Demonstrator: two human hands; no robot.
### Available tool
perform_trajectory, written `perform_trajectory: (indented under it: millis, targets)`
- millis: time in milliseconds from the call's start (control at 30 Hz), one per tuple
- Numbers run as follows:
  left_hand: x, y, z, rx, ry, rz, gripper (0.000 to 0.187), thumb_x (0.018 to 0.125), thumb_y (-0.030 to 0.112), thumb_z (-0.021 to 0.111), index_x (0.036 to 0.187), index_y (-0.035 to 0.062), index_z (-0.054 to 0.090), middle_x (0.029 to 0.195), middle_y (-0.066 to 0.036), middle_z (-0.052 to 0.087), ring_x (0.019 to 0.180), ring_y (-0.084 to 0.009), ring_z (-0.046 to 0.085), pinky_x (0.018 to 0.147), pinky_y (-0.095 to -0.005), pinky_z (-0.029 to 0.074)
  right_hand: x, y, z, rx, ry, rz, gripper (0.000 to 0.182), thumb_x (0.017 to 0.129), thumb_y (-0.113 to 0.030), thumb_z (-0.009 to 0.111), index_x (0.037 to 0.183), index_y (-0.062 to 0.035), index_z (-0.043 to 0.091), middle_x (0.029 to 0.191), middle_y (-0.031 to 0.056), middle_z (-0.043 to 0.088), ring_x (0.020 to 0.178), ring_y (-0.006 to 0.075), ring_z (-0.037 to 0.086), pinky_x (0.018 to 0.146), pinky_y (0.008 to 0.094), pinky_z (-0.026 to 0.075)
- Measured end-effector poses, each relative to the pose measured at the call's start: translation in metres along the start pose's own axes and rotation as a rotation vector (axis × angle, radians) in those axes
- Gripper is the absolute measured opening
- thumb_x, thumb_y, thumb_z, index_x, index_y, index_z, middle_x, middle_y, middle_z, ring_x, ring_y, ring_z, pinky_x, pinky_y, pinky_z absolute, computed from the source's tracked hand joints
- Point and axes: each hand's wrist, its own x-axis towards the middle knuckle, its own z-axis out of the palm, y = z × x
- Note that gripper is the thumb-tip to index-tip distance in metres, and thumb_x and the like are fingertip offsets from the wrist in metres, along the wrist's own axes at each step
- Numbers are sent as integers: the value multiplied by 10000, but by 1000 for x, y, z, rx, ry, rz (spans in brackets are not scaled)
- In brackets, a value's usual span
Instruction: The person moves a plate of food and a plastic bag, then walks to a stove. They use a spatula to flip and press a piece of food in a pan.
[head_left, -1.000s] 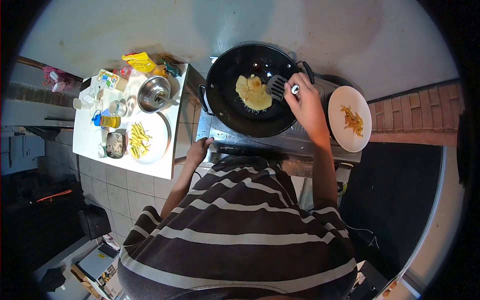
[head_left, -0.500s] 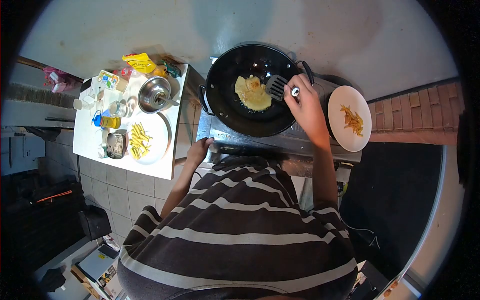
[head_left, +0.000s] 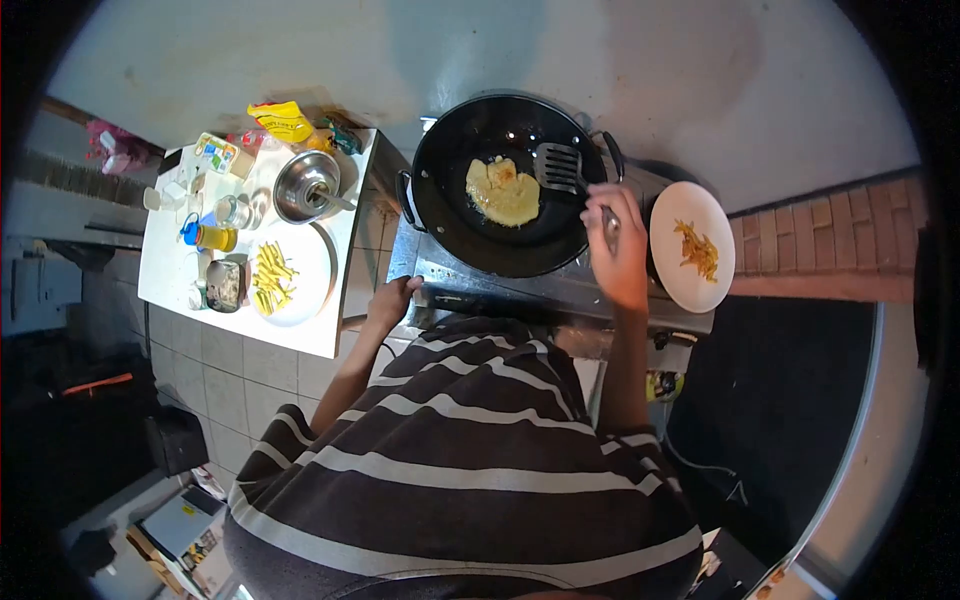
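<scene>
My right hand (head_left: 616, 245) is closed round the handle of a slotted spatula (head_left: 558, 167). The spatula's dark blade hangs over the right side of a black wok (head_left: 450, 235), just right of a flat, pale-yellow fried piece (head_left: 505, 195) with a browned spot, which looks like egg or batter. Oil glistens around that piece. My left hand (head_left: 393, 300), its fingers curled, is at the front left corner of the metal stove (head_left: 470, 275); what it grips, if anything, is hidden.
Right of the wok, a white oval plate (head_left: 715, 270) carries browned fried strips. On the white table (head_left: 170, 280) at left are a plate (head_left: 318, 290) of pale yellow strips, a steel bowl (head_left: 290, 195), a yellow bottle (head_left: 218, 238), jars and a yellow packet (head_left: 280, 120).
My right hand has moved a little down and right, and the spatula blade has shifted slightly right, away from the fried piece, its slotted face now showing more. My left hand stays by the stove corner.
</scene>
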Motion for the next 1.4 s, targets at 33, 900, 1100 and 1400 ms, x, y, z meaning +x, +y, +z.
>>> perform_trajectory:
  millis: [33, 900, 1100, 1400]
  targets:
    - [0, 1, -1, 25, -25, -24, 603, 967, 588, 375, 1092, 75, 666, 1021, -258, 659, 1026, -443, 601, 865, -533, 458, -6, -1, -1, -3, 51, 29, 57, 910, -7, 549, 963, 3, 565, 1051, 153, 591, 994, 295, 601, 837, 331, 470]
    - [-8, 8, 18, -52, 171, -133, 585, 956, 584, 423, 1042, 45, 632, 1020, -252, 661, 991, -433, 622, 815, -532, 473, -19, -8, -16, 79, -98, -23, 119, 930, -27, 545, 826, 29, 537, 933, 96, 603, 776, 169, 549, 715, 266, 438]
    - [-8, 8, 43, -116, 455, -168, 461, 929, 484, 556, 1029, 37, 514, 967, -234, 635, 909, -438, 621, 754, -526, 475, -14, 3, -36, 106, -162, -116, 130, 936, -41, 547, 832, 38, 540, 896, 92, 579, 760, 189, 553, 716, 287, 453]
    - [-36, 48, 69, -202, 563, -96, 551, 925, 360, 615, 1290, -32, 484, 1179, -262, 530, 1019, -442, 584, 873, -477, 475, -19, 13, -50, 162, -156, -83, 176, 948, -73, 563, 838, 64, 555, 847, 104, 576, 743, 198, 558, 715, 290, 451]
